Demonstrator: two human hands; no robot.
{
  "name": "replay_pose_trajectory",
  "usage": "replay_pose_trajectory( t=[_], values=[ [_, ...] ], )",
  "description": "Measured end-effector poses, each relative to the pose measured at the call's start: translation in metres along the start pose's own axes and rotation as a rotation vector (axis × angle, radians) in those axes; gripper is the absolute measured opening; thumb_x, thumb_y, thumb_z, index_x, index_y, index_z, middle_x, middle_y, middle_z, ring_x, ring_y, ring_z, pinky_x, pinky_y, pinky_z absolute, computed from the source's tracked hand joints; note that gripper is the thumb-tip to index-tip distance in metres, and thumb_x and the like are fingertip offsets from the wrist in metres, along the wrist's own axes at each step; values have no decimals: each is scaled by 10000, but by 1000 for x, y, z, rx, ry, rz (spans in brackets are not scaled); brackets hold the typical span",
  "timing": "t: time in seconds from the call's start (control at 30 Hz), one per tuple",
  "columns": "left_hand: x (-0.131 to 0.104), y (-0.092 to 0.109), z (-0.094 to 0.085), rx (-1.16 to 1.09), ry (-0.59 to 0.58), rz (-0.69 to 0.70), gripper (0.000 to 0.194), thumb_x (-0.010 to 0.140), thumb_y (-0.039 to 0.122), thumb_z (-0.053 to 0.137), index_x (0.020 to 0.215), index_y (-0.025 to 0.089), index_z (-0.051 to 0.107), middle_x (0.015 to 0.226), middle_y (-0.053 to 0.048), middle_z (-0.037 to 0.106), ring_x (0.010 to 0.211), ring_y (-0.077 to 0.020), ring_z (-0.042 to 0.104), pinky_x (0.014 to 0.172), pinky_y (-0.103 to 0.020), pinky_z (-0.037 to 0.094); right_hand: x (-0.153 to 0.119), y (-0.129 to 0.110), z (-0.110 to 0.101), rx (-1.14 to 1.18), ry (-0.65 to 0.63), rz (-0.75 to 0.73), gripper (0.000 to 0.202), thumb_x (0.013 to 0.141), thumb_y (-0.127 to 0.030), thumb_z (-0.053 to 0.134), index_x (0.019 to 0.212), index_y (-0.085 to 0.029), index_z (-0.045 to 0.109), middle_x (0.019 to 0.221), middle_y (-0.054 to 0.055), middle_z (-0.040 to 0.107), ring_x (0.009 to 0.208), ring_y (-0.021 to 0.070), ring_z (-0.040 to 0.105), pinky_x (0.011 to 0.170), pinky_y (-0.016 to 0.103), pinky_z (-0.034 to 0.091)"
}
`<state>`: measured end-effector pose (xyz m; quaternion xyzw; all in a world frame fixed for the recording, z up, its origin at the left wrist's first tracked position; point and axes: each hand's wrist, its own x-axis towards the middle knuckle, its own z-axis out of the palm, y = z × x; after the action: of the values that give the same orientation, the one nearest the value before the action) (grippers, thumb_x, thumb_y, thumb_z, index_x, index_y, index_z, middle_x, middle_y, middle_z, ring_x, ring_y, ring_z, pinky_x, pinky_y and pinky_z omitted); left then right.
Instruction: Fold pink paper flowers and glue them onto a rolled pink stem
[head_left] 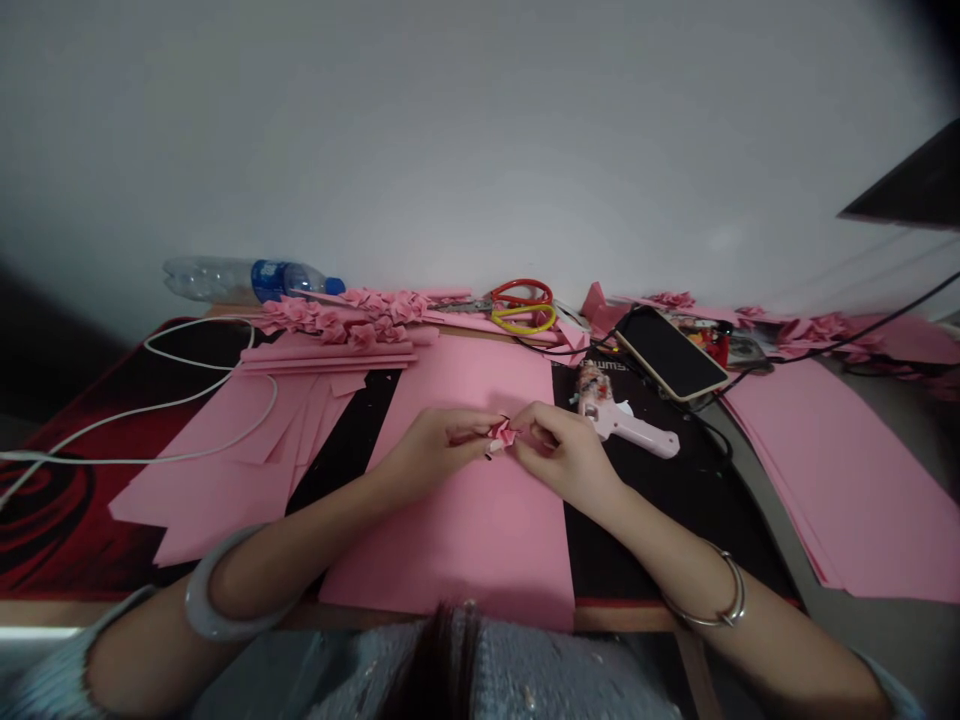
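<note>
Over the middle of a large pink paper sheet (465, 540), both hands meet around a small folded pink paper flower (502, 434). My left hand (431, 455) pinches the flower from the left between thumb and fingers. From the right, my right hand (566, 455) pinches at the flower's edge, with fingers curled and thumb below. A pale pink glue gun (637, 430) lies just beyond my right hand on the black mat. Fine detail of the petals is partly hidden by the fingertips.
Pink paper strips (247, 440) lie left, below rolled paper and paper flowers (360, 318). Scissors (523, 318), a phone (671, 350) and a plastic bottle (247, 278) sit along the back. More pink sheets (855, 480) are stacked right. A white cable (135, 415) loops at left.
</note>
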<state>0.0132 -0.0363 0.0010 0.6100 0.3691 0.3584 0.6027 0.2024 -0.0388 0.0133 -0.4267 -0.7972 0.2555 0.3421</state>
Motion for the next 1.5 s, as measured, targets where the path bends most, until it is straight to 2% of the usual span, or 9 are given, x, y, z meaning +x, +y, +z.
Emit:
replay_pose_trajectory(
  t=[0.17,0.3,0.63,1.17,1.3,1.5],
  values=[
    [0,2,0,32,-16,3,262,807,292,627,1017,158,707,932,-60,703,876,-179,627,789,-289,504,0,0,0,-3,-16,8,88,719,-76,576,739,-161,574,608,-39,499,518,77,372,507,198,286],
    [0,1,-1,59,-37,0,220,813,297,615,931,138,711,908,-60,694,850,-174,621,787,-287,490,0,1,0,-7,-38,-1,85,727,-81,572,716,-164,555,584,-49,459,516,77,351,505,198,275],
    [0,-1,-2,25,-71,-3,200,808,292,620,890,135,713,855,-48,683,866,-181,611,796,-285,472,0,-1,1,13,-68,13,154,721,-63,558,834,-167,562,619,-55,454,511,72,366,502,189,289],
    [1,5,-2,55,-118,-16,198,814,284,592,889,142,708,838,-31,667,844,-178,595,743,-261,449,-1,0,0,47,-124,18,178,698,-47,557,824,-170,581,569,-79,383,493,65,325,489,187,254],
    [0,5,-2,70,-112,-2,205,822,300,583,864,142,706,823,-29,659,817,-166,588,725,-253,450,-2,-1,0,41,-124,32,161,703,-61,553,814,-177,557,560,-83,372,482,66,325,487,191,257],
    [1,3,-3,22,-31,-35,223,824,317,588,859,129,703,789,-32,656,744,-132,584,701,-243,476,-1,-1,1,-3,-95,70,185,732,-94,548,894,-183,531,563,-91,328,480,71,329,492,194,263]
  ],
)
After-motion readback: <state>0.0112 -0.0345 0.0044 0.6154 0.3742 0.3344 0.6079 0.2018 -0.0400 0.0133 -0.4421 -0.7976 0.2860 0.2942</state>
